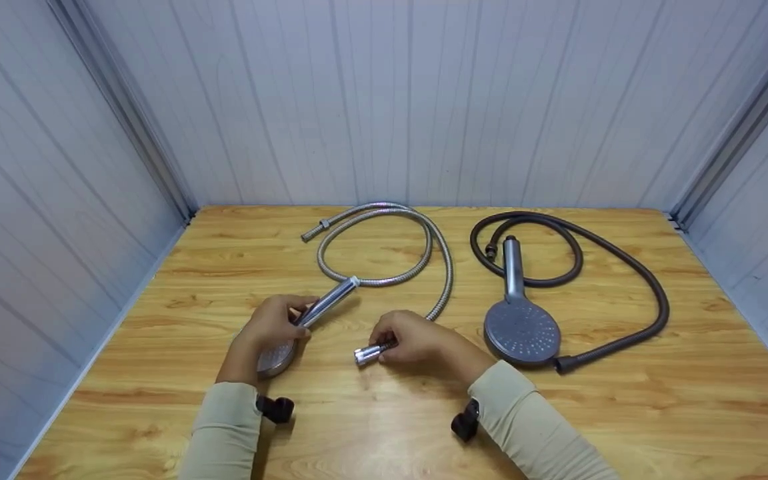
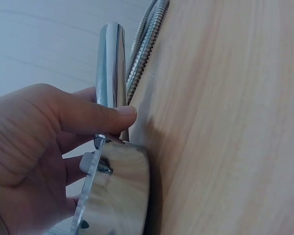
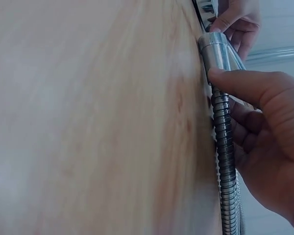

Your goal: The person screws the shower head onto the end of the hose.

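My left hand (image 1: 271, 323) grips a chrome shower head (image 2: 110, 68) where its handle meets the round head, thumb across the front. The handle slants up and to the right in the head view, and the head's spray face lies partly hidden under the hand. With thumb and fingers my right hand (image 1: 411, 337) pinches a silver metal shower hose (image 3: 225, 147) just behind its chrome end nut (image 3: 215, 51). That nut points left toward the left hand, a short gap from the shower head. From the right hand the hose runs back into a loop on the wooden table.
On the right lie a grey shower head (image 1: 523, 330) and a dark grey hose (image 1: 661, 300) looped behind and beside it. The silver hose's free end (image 1: 311, 233) lies at the back. White panel walls (image 1: 411, 100) enclose the wooden table (image 1: 384, 427).
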A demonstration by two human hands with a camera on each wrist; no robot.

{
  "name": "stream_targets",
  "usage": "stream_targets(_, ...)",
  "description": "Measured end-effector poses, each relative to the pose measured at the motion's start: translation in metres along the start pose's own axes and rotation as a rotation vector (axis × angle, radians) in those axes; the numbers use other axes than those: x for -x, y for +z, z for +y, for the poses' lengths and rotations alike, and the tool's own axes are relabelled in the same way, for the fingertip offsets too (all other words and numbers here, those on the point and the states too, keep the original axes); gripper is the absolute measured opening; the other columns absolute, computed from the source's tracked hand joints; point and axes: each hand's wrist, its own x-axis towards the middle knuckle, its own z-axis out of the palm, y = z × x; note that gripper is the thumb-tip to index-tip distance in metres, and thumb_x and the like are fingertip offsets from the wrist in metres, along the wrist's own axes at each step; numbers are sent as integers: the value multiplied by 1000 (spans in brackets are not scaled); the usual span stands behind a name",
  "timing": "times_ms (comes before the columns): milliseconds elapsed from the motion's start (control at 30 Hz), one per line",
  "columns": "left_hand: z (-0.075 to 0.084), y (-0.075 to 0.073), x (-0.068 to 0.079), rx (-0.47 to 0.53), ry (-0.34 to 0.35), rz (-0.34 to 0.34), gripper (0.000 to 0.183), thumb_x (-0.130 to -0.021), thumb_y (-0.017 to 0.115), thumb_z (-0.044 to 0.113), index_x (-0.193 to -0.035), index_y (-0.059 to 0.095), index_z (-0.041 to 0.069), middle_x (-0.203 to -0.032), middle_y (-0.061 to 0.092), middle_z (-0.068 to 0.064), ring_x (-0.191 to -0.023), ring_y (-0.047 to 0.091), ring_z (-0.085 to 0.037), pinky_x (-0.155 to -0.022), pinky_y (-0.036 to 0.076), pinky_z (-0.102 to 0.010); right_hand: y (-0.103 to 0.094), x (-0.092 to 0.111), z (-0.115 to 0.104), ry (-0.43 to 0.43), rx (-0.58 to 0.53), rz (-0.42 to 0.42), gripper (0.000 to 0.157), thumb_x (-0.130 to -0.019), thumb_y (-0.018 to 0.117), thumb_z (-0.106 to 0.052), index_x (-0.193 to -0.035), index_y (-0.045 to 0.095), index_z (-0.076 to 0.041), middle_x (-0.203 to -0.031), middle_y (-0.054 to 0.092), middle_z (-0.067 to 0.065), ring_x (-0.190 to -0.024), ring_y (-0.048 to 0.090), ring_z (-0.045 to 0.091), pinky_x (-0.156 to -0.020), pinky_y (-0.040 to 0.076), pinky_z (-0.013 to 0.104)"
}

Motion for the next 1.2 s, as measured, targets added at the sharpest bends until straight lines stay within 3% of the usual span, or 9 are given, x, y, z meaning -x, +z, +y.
stream_targets(200, -1, 0, -2, 34, 28, 7, 55, -77, 79, 1, -130, 64, 8, -105, 67, -12, -89, 63, -25, -75, 50, -35, -4, 4, -7, 89, -114, 7, 20, -77, 71, 1, -94, 68, -10, -83, 62, -6, -77, 57, 9, -71, 49, 27)
stream_targets(433, 5, -1, -4, 59, 52, -5, 58, -75, 79, -4, -129, 65, 9, -104, 68, -12, -88, 64, -25, -76, 52, -36, -11, 5, -6, 46, -189, 45, 21, -81, 69, 5, -99, 69, -7, -87, 65, -4, -81, 58, 10, -76, 49, 27)
stream_targets(667, 5, -2, -3, 94, 51, -23, 60, -73, 77, -10, -128, 66, 11, -103, 69, -11, -84, 63, -23, -68, 52, -32, -19, 9, -5, -12, -263, 78, 22, -84, 69, 2, -105, 71, -3, -95, 70, 1, -86, 61, 12, -80, 50, 29)
stream_targets(1200, 4, -5, 0, 95, 83, -67, 56, -73, 74, -15, -125, 66, 5, -100, 68, -11, -85, 64, -25, -67, 52, -31, -25, 19, 5, 38, -275, 155, 21, -85, 73, -8, -106, 73, -7, -98, 70, 0, -89, 61, 16, -81, 50, 32)
